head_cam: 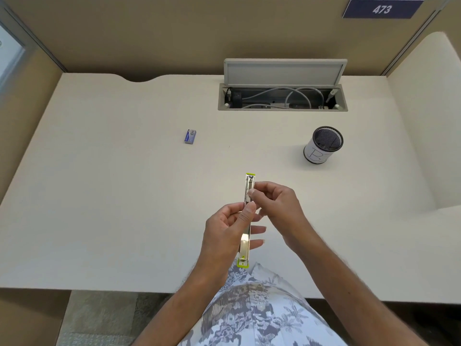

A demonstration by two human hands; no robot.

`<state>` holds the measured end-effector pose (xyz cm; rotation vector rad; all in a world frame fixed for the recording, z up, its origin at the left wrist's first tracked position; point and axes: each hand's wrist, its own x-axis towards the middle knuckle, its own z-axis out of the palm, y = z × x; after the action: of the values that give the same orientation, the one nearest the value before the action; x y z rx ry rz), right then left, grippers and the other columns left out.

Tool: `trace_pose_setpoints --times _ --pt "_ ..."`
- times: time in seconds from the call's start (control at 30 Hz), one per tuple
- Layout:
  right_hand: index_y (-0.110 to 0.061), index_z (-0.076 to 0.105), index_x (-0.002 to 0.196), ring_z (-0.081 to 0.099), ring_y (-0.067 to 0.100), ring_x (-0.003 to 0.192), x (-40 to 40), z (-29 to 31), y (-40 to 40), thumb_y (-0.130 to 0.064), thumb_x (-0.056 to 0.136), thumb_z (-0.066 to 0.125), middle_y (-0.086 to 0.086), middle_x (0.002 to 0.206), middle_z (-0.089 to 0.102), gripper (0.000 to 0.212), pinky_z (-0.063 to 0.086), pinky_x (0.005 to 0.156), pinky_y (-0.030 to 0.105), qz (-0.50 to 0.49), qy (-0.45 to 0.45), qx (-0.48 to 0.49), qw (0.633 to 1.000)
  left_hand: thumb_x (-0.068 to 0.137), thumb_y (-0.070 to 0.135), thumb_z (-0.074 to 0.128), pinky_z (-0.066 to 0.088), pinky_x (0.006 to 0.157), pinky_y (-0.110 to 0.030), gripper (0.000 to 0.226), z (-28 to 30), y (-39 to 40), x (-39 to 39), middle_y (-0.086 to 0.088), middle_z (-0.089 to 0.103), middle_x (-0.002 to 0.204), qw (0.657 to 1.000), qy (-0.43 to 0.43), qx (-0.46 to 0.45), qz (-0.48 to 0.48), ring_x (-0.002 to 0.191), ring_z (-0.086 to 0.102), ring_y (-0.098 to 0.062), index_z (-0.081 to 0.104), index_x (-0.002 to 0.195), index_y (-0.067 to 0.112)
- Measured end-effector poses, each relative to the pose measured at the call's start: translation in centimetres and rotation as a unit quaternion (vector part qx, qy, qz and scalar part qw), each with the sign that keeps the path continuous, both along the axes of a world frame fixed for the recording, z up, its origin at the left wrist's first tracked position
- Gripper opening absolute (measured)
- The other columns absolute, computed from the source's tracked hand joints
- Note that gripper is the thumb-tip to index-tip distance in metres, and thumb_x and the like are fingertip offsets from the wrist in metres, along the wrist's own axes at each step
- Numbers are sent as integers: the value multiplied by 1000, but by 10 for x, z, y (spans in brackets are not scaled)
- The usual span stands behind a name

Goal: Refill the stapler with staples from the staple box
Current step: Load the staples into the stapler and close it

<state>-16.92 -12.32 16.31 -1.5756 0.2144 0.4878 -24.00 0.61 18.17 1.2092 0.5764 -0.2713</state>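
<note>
A lime-green and silver stapler [245, 236] is unfolded flat into one long strip, pointing away from me above the desk's near edge. My left hand [224, 236] grips its middle from the left, thumb on top. My right hand [273, 206] pinches the far half near its spring and pusher, at the right side of the metal channel. A small blue staple box [190, 136] lies shut on the desk [112, 196], far to the upper left of both hands, untouched.
A black mesh pen cup [323, 144] with a white paper wrap stands at the right. At the back, a cable hatch [283, 97] is open with its lid raised. Partition walls enclose the desk on three sides.
</note>
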Motion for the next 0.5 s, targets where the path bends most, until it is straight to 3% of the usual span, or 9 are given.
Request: trace_pose_setpoints --times 0.1,0.17,0.3,0.4,0.5 --pt "-21 70 111 68 14 77 -2 3 -1 -17 91 71 3 90 76 20 57 69 29 11 -21 -9 1000 80 44 76 67 65 -40 54 -1 2 1 -12 82 98 1000 -2 -2 12 88 81 -32 69 118 5" --pt "-29 62 117 69 13 76 -4 4 -3 -19 89 73 -2 93 73 32 57 71 27 19 -128 -112 985 82 42 76 67 66 -41 50 -2 2 2 -13 81 98 1000 -2 -3 17 88 81 -33 70 117 6" --pt "-25 72 110 63 12 78 -9 11 -9 -26 90 74 -5 93 64 20 52 67 25 127 -334 -271 894 84 41 73 67 66 -39 50 -2 2 2 -11 83 98 1000 -11 -4 10 88 82 -31 69 118 4" --pt "-22 73 113 62 15 84 -9 14 -12 -30 94 68 -3 96 64 22 48 68 26 183 -383 -351 835 83 40 74 67 65 -38 51 -3 2 1 -8 83 93 1000 -14 -2 9 87 82 -31 68 117 3" --pt "-23 66 117 62 14 85 -5 18 -11 -31 92 67 -6 97 64 26 52 69 29 197 -373 -341 840 85 39 74 66 65 -37 49 -3 2 0 -8 83 92 1000 -21 -2 8 87 82 -31 68 117 2"
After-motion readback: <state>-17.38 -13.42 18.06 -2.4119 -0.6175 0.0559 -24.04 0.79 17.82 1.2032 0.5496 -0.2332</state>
